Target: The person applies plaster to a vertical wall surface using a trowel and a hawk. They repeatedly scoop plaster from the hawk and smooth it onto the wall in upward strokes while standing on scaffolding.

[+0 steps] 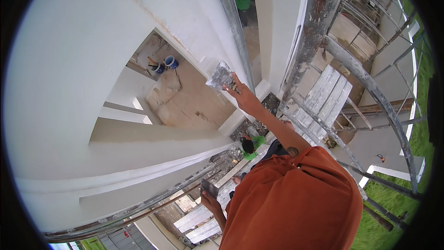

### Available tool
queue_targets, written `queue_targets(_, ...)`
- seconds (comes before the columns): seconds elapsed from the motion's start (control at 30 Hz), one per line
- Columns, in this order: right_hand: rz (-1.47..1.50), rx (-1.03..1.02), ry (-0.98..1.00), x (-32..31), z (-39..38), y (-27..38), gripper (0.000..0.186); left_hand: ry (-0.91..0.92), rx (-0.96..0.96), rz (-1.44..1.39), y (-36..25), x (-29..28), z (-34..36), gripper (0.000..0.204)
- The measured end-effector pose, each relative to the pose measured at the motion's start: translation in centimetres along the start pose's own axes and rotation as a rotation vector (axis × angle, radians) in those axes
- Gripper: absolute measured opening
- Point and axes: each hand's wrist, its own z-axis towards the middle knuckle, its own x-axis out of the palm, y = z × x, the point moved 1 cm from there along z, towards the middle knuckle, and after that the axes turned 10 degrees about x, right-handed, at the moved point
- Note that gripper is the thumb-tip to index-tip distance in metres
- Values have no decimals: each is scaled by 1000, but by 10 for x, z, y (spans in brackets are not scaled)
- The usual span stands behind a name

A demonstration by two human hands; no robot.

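Observation:
My right arm reaches up and forward, and my right hand (243, 96) is closed around a wide putty knife (219, 76). Its smeared metal blade lies at the white wall edge (231, 41) beside the window-like opening. Lower down, close to my body, my left hand (212, 203) grips a second flat blade (209, 188), dark and roughly square, which looks like another putty knife. Its handle is hidden by my fingers. An orange shirt (296, 194) covers my torso and fills the lower middle of the view.
Scaffold tubes (379, 83) curve along the right, with whitish planks (323, 102) beside me and more planks (199, 217) below. A person in green (249, 147) is beneath me; another person (242, 0) stands beyond the tall gap. Buckets (170, 61) sit on the floor through the opening.

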Motion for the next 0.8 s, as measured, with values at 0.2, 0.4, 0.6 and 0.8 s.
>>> queue_targets(0.2,-23,28,15,-21,51,34,80,-12,11,-19,-13,-2,-6,55)
queue_targets(0.4,-279,141,151,-32,63,50,84,-35,-11,-40,-11,-4,-12,52)
queue_targets(0.6,-146,153,233,-2,54,23,89,59,-38,41,-29,-2,-8,49)
queue_targets(0.8,-160,190,301,49,6,-30,93,85,-66,107,-25,2,-3,46)
